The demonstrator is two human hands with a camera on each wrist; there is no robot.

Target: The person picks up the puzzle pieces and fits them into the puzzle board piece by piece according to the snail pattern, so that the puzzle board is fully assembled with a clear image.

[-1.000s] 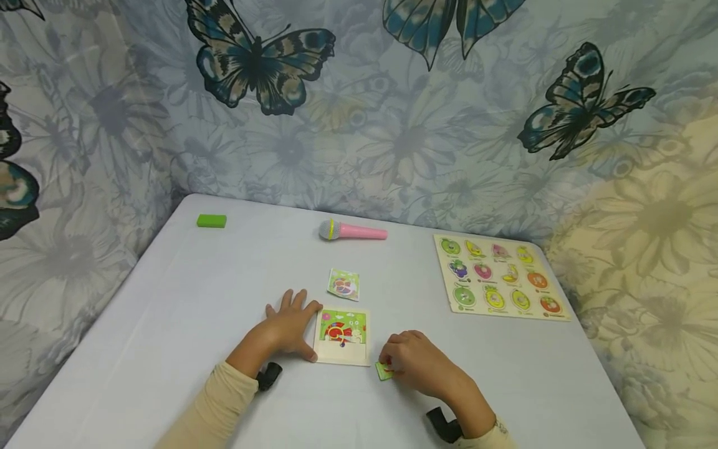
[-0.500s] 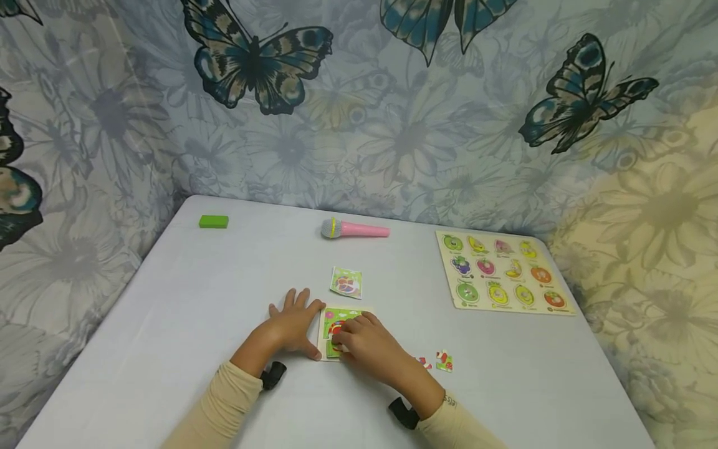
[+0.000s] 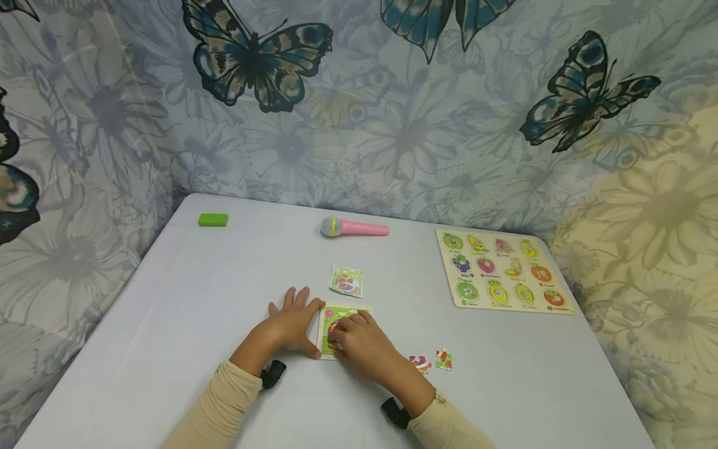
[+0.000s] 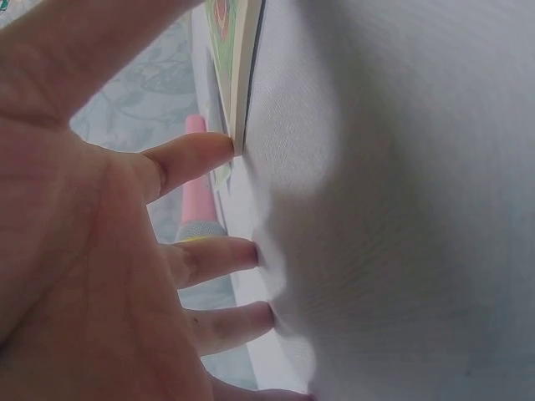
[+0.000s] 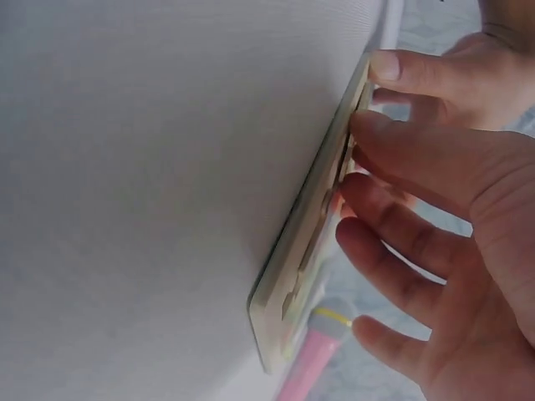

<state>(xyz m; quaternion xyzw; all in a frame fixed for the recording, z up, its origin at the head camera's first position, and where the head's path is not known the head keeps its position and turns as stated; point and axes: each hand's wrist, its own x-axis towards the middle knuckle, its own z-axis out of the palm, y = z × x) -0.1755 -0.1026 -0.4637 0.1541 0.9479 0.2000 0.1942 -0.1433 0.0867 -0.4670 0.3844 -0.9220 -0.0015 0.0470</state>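
A small wooden puzzle board (image 3: 321, 333) with a green picture lies flat on the white table, partly covered by my right hand (image 3: 363, 348). My left hand (image 3: 290, 329) rests beside its left edge with spread fingers; thumb and index fingertip touch the rim. Thumb and fingertips of my right hand pinch a green puzzle piece (image 3: 327, 347) at the board's lower left, where it sits close against the surface. Most of that piece is hidden under the fingers. In the right wrist view, the board's pale rim (image 5: 269, 309) runs below both hands.
Two loose puzzle pieces (image 3: 444, 360) lie right of the right wrist. Behind the board is a small picture card (image 3: 346, 282). Farther back are a pink toy microphone (image 3: 359, 229) and a green block (image 3: 213, 220). A fruit puzzle board (image 3: 507, 272) lies at the right.
My right hand has carried the green piece from the table right of the board onto its lower left part, uncovering two loose pieces. My left hand keeps its place at the edge.
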